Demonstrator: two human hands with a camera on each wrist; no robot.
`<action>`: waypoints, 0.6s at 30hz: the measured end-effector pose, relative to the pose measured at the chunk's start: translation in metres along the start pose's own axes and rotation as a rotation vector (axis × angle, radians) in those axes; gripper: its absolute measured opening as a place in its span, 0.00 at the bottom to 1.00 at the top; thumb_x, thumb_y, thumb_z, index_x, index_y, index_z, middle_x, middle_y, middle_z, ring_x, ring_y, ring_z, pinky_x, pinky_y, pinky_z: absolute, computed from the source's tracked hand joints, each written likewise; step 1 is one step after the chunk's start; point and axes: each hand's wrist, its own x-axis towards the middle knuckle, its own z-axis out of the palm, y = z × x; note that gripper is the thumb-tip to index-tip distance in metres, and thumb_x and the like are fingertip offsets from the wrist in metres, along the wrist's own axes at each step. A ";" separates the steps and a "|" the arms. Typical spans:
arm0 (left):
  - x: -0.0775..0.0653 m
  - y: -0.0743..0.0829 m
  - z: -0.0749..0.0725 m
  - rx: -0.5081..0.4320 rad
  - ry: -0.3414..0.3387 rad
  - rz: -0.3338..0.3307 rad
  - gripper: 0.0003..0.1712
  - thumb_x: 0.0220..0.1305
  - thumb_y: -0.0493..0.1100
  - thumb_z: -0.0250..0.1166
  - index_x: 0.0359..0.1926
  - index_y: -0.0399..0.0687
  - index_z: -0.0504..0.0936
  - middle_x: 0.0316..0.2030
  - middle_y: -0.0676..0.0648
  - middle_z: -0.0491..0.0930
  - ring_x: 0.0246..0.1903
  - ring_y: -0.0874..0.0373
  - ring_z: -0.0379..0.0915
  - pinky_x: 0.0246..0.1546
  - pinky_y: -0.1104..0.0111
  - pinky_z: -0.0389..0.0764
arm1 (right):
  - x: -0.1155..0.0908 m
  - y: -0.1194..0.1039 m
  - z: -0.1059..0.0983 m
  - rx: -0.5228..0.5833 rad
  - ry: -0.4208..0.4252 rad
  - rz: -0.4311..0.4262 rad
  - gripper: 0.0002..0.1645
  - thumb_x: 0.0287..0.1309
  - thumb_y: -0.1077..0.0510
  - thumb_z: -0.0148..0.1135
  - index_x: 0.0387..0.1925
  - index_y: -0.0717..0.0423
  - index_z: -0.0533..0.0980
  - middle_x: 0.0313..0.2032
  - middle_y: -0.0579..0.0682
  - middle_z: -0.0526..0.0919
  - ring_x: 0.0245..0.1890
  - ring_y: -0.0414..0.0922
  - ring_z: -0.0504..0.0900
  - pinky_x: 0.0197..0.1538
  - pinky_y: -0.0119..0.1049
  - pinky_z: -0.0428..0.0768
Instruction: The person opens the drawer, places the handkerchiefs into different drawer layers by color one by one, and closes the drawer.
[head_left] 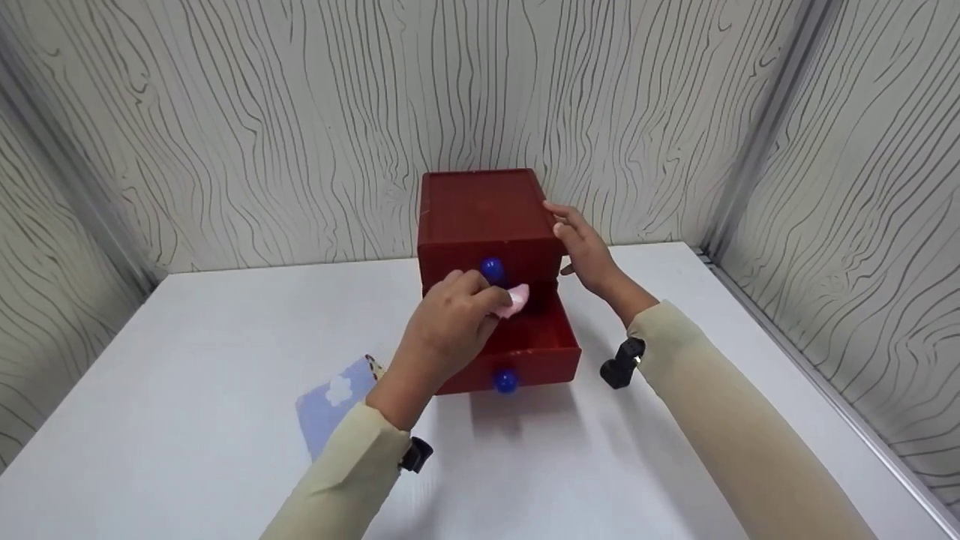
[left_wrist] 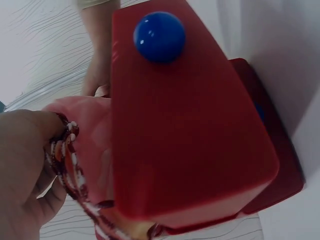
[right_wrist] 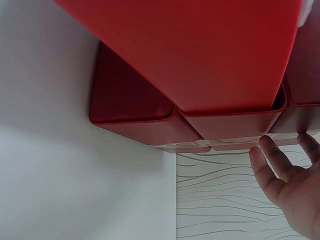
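The left hand (head_left: 452, 319) pinched a pink cloth (head_left: 519, 298), judged light, limp and best held by its corded edge, at the open drawer (head_left: 541, 366). The right hand (head_left: 589, 255), fingers extended, touched the red drawer unit (head_left: 484, 206). Beside the left hand, the upper drawer (head_left: 534, 261) probably narrowed access; a blue patterned sheet (head_left: 324, 415) lay leftward on the tabletop (head_left: 187, 405).

My left hand (head_left: 454, 315) pinches a pink item (head_left: 516, 301), partly covered, over the pulled-out drawer (head_left: 544, 367) of a red drawer cabinet (head_left: 484, 206). My right hand (head_left: 590, 253) is at the cabinet's right side. Blue knobs (head_left: 506, 381) noted on that drawer and the closed upper drawer (head_left: 534, 261). A blue cloud-patterned piece (head_left: 322, 409) lies on the white surface (head_left: 187, 390), left.
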 end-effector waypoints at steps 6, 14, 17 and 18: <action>0.003 0.003 0.016 -0.007 -0.036 -0.024 0.06 0.62 0.42 0.67 0.40 0.54 0.87 0.30 0.50 0.80 0.30 0.58 0.71 0.33 0.72 0.78 | -0.005 -0.010 0.001 0.004 -0.008 -0.013 0.30 0.73 0.52 0.33 0.74 0.53 0.54 0.71 0.62 0.61 0.50 0.55 0.79 0.28 0.35 0.74; 0.005 0.003 0.029 -0.048 -0.058 -0.080 0.07 0.64 0.45 0.65 0.41 0.55 0.86 0.31 0.49 0.80 0.31 0.58 0.71 0.35 0.73 0.79 | 0.008 0.013 -0.001 0.016 0.008 0.000 0.29 0.74 0.52 0.34 0.73 0.47 0.56 0.70 0.58 0.64 0.46 0.50 0.78 0.29 0.36 0.74; 0.005 0.002 0.032 -0.070 -0.070 -0.102 0.07 0.65 0.45 0.64 0.41 0.55 0.86 0.31 0.49 0.81 0.32 0.57 0.72 0.37 0.72 0.80 | 0.013 0.025 0.000 0.024 0.020 -0.003 0.29 0.74 0.50 0.35 0.73 0.43 0.57 0.70 0.56 0.65 0.45 0.48 0.78 0.27 0.37 0.74; 0.005 0.002 0.032 -0.074 -0.076 -0.109 0.06 0.65 0.44 0.65 0.41 0.55 0.86 0.32 0.48 0.81 0.32 0.57 0.72 0.37 0.72 0.81 | 0.013 0.027 0.000 0.024 0.023 -0.007 0.29 0.74 0.49 0.35 0.73 0.42 0.58 0.69 0.55 0.65 0.45 0.48 0.79 0.27 0.37 0.74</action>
